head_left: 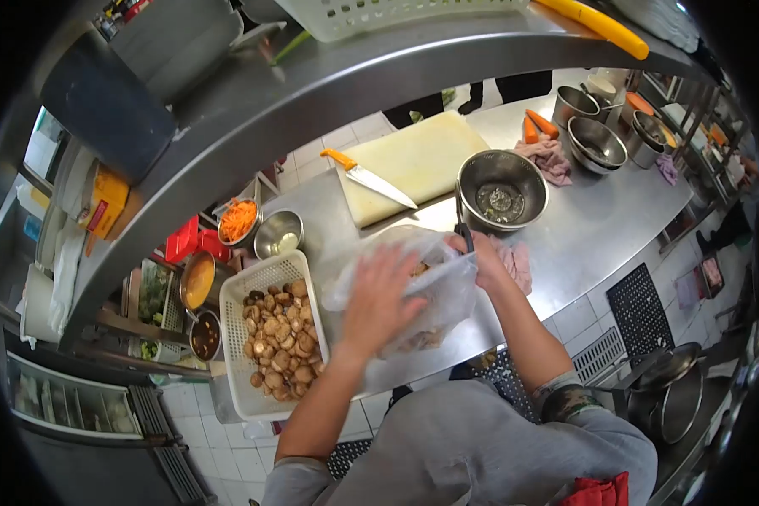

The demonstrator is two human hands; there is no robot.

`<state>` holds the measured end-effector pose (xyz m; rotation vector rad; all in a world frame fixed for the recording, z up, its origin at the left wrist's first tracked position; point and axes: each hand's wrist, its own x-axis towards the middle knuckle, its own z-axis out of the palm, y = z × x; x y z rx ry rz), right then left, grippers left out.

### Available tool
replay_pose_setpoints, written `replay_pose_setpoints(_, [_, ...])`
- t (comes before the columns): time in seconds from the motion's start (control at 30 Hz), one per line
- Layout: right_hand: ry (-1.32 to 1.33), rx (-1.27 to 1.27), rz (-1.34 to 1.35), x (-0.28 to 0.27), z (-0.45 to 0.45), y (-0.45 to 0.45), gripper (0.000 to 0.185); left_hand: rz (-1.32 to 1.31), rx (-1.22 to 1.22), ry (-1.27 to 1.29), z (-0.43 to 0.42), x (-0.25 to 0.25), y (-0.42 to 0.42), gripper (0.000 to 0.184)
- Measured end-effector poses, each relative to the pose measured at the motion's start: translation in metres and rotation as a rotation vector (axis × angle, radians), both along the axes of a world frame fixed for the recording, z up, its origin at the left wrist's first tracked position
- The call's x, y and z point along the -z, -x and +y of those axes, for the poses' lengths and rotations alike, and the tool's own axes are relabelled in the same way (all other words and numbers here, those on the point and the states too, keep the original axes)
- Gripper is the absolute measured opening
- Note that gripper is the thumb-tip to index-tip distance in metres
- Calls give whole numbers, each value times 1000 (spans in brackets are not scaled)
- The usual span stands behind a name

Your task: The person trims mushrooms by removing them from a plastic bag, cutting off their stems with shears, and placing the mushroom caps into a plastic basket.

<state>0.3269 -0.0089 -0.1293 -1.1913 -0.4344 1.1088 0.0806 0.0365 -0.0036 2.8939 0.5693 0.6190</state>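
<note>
A clear plastic bag [443, 295] with brown pieces inside lies on the steel table in front of me. My left hand [384, 295], slightly blurred, is over the bag's left side with its fingers spread. At the bag's upper right, my right hand [486, 260] is closed around a narrow dark tool [463, 226] that points up beside the steel bowl [503, 190]; its kind is unclear. The bag's edge is against this hand. Left of my left hand, a white plastic basket [238, 358] holds many brown mushrooms [280, 341].
Beyond the bag, an orange-handled knife [371, 180] lies on a pale cutting board [438, 139]. A pink cloth [514, 263] is beside my right wrist. Carrots [541, 125] and steel bowls [597, 142] stand farther right. A steel shelf [329, 88] crosses overhead.
</note>
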Motion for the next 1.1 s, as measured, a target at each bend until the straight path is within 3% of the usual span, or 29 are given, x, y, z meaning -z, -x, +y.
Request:
replay_pose_setpoints(0.1, [-6, 16, 247, -5, 9, -19, 12, 214, -87, 333, -17, 59, -12, 72])
replay_pose_setpoints(0.23, [-13, 79, 331, 25, 36, -46, 9, 264, 37, 146, -33, 134, 92, 53])
replay_pose_setpoints(0.27, [-19, 73, 337, 28, 40, -50, 10, 330, 22, 212, -43, 130, 109, 49])
replay_pose_setpoints(0.33, [-16, -3, 217, 18, 46, -43, 11, 464, -7, 313, -46, 103, 128, 42])
replay_pose_setpoints(0.4, [31, -47, 79, 16, 47, -40, 11, 325, -72, 453, -46, 86, 107, 43])
replay_pose_setpoints(0.5, [348, 113, -769, 8, 40, -40, 13, 1, -291, 712, -40, 51, 42, 54])
replay_pose_setpoints(0.53, [445, 168, -1060, -1, 40, -41, 15, -36, -329, 537, -36, 57, 24, 53])
replay_pose_setpoints(0.6, [266, 328, -1086, -48, 9, -17, 17, -111, -420, 189, -23, 79, -1, 53])
replay_pose_setpoints(0.63, [167, 408, -1091, -70, -3, -2, 19, -150, -437, 158, -12, 86, -9, 51])
replay_pose_setpoints(0.7, [-79, 217, -865, -87, -18, 22, 29, -199, -455, 102, 8, 96, -18, 48])
replay_pose_setpoints(0.73, [-188, 126, -744, -89, -22, 34, 34, -180, -450, 101, 18, 94, -22, 48])
replay_pose_setpoints(0.8, [-249, 6, -698, -82, -9, 60, 25, -153, -432, 93, 44, 85, -28, 48])
replay_pose_setpoints(0.83, [-178, 34, -947, -83, -1, 63, 26, -128, -448, 139, 58, 90, -26, 47])
replay_pose_setpoints(0.93, [130, 115, -1020, -17, 32, 39, 28, -57, -488, 262, 101, 122, -9, 45])
replay_pose_setpoints(1.07, [-64, 176, -1137, -4, 26, 40, 28, -126, -471, 310, 100, 125, 9, 40])
replay_pose_setpoints(1.1, [25, 160, -1065, -4, 20, 42, 31, -173, -450, 302, 90, 119, 12, 39])
